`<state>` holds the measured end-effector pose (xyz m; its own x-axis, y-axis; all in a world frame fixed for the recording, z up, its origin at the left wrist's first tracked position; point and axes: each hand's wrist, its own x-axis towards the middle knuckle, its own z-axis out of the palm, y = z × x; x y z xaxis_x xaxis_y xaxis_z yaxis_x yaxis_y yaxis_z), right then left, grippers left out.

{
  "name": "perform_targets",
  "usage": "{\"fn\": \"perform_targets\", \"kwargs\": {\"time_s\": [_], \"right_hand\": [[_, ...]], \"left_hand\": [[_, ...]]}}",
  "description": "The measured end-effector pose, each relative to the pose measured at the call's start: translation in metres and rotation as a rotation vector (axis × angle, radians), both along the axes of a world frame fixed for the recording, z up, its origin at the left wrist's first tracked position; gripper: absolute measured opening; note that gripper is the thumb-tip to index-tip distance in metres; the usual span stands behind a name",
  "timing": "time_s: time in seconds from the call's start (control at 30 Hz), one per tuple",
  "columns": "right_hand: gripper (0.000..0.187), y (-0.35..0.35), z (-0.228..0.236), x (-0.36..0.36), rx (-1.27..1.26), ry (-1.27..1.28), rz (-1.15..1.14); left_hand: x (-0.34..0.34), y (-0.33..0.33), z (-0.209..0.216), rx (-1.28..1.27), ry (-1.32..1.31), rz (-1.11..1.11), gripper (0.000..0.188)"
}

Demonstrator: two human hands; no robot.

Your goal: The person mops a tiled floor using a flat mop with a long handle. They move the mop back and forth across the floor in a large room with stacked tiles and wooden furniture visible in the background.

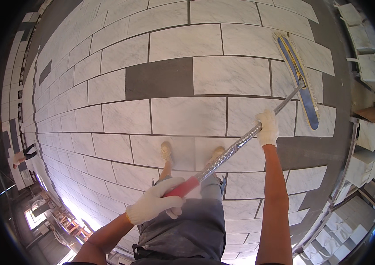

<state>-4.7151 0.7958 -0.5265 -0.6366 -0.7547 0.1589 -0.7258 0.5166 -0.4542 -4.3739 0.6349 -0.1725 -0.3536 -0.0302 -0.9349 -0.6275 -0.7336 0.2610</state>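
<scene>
A long dust mop (236, 146) slants across the view, its patterned silver pole rising from lower left to upper right. My left hand (154, 204), in a white glove, is closed round the red grip at the pole's near end. Farther up, my right hand (267, 128), also gloved in white, wraps round the pole. The flat mop head (297, 79), blue with a pale fringe and a yellow frame, rests on grey-veined white slabs (187, 115) at the far right.
Dark floor shows between the slabs, with a dark gap (159, 79) ahead of my shoes (166, 152). Stacked white slabs (369, 73) line the right side. Another person (22, 157) is far off at left, near wooden racks (70, 225).
</scene>
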Motion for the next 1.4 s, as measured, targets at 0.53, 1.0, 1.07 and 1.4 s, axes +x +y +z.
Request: {"fn": "perform_targets", "kwargs": {"time_s": [0.53,1.0,1.07,1.4], "right_hand": [[0.016,-0.315,0.071,0.35,0.295,-0.06,0.604],[0.008,-0.479,0.208,0.538,0.266,-0.151,1.093],[0.007,-0.447,0.211,0.526,0.175,-0.224,1.01],[0.013,-0.201,0.19,0.379,-0.116,-0.419,0.475]], "left_hand": [[0.364,-0.132,0.064,-0.948,-0.034,0.822,0.025],[0.44,-0.116,0.18,-2.061,-0.587,0.287,0.021],[0.456,-0.112,0.196,-1.723,-0.393,0.694,0.025],[0.347,-0.108,0.165,-1.462,0.727,0.822,0.01]]}}
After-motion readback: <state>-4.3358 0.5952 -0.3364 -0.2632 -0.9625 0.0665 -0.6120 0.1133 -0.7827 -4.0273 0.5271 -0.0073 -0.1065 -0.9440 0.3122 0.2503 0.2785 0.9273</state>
